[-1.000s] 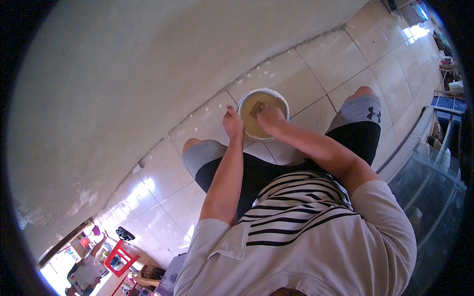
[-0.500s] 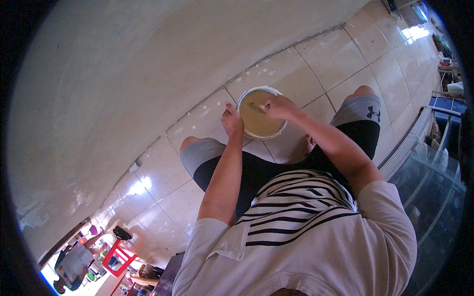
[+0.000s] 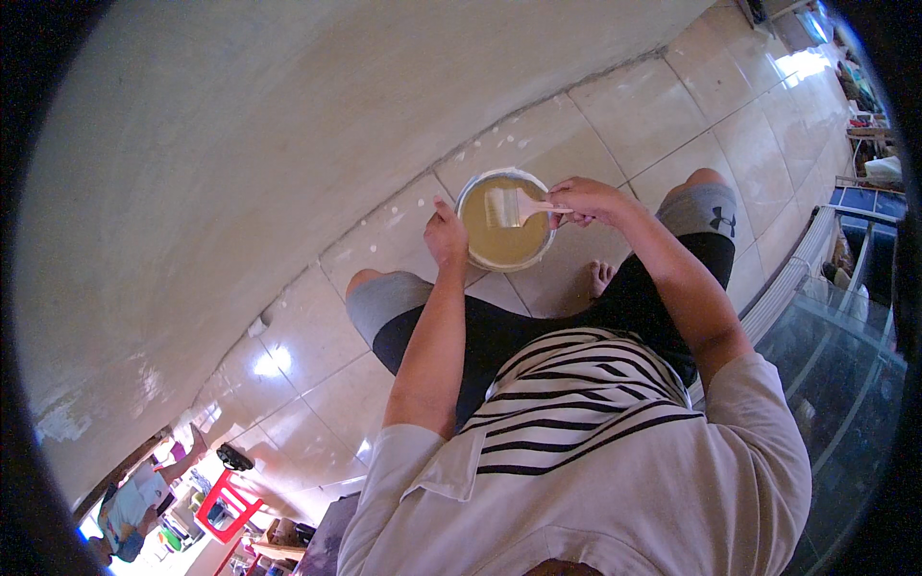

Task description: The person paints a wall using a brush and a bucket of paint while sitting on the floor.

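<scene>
Head view, looking down over your own striped shirt and bent knees to the tiled floor. Nearest the lens, your two forearms run forward from the lower edge.

Your left hand rests against the near-left rim of the round bucket, fingers loosely curled on its edge rather than wrapped around it; how firmly they press cannot be told.

Your right hand is closed around the pale handle of a flat paintbrush, thumb and fingers pinched on it, the bristles lying level above the tan paint. The bucket stands on the tiles between your knees, just short of the seam where floor meets wall.

Change: a second ago the right hand was down inside the bucket and the brush could not be seen; now the brush is lifted clear, bristles pale and coated. You have probably loaded the brush, so the dipping step looks finished.

Beyond the bucket rises the wall, broad and cream, with small pale flecks on the tiles below it.

Hard to read: the brush's underside, any drip from it, and the paint depth. A person stands at the lower-left rim near a red frame, both small and warped. A glass-topped surface is cut off at right.
</scene>
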`<state>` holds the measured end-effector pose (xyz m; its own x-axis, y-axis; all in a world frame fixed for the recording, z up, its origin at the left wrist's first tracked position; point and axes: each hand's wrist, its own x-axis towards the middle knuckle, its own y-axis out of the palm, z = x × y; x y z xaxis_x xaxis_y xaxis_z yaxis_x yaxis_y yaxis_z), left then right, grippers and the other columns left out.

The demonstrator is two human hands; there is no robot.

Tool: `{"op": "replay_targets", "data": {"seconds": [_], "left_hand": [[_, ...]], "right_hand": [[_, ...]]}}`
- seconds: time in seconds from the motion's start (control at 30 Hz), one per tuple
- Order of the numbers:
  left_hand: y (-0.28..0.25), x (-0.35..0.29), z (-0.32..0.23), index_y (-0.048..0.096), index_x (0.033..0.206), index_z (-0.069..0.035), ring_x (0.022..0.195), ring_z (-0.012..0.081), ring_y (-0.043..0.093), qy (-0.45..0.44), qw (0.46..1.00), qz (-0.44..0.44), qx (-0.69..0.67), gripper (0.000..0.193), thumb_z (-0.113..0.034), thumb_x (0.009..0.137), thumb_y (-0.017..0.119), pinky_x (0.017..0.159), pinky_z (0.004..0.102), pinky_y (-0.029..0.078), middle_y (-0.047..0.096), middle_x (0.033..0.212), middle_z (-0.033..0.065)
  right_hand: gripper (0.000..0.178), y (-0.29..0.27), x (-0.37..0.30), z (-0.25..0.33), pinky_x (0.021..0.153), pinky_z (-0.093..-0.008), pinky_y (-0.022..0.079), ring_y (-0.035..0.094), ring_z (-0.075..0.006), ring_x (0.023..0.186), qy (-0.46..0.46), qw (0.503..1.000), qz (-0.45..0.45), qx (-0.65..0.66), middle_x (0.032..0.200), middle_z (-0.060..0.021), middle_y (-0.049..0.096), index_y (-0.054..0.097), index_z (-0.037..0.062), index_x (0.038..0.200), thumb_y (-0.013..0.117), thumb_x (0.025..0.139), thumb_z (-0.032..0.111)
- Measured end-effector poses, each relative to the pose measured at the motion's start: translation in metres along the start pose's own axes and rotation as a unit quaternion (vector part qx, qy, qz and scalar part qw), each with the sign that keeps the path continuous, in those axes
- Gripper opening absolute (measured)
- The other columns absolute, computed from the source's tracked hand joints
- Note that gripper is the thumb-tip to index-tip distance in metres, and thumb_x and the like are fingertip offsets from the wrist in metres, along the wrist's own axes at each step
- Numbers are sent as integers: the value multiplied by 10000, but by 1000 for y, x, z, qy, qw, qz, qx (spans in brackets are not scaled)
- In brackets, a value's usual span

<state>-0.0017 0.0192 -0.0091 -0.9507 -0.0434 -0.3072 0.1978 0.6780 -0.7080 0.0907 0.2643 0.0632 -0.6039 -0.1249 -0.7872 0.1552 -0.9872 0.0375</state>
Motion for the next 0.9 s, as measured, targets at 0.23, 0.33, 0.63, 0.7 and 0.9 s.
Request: {"op": "replay_targets", "data": {"seconds": [0.23,0.33,0.63,0.7,0.9], "left_hand": [[-7,2,1,645,782,67,838,475,591,-24,1000,13,5,698,-511,960,295,761,538,441,620,828,306],[-10,3,6,654,795,64,849,473,595,-28,999,26,17,718,-539,951,296,771,534,445,625,836,304],[-37,27,48,670,820,64,887,465,606,-64,997,11,49,766,-591,934,290,803,506,453,641,863,300],[-49,32,58,669,813,67,879,448,615,-67,996,4,59,780,-605,930,292,807,498,455,646,847,294],[-95,55,91,649,728,65,598,332,630,-105,991,31,78,819,-653,909,299,658,430,497,637,669,229]], "right_hand": [[240,-7,-8,-3,383,-217,249,346,-45,435,13,996,29,86,666,-6,562,614,83,949,486,891,278],[247,-11,-14,-2,381,-212,239,335,-41,433,12,992,31,119,670,3,540,607,96,1010,480,901,278],[240,-22,-12,16,428,-179,266,337,-19,495,-95,983,-30,157,707,26,506,575,127,1077,505,930,304],[242,-26,-3,17,454,-178,291,352,-21,512,-118,983,-49,129,717,29,503,561,128,1108,514,934,289],[247,-18,92,-6,647,-357,481,588,-184,718,-288,935,-184,-100,829,-64,615,573,87,1069,535,927,285]]}}
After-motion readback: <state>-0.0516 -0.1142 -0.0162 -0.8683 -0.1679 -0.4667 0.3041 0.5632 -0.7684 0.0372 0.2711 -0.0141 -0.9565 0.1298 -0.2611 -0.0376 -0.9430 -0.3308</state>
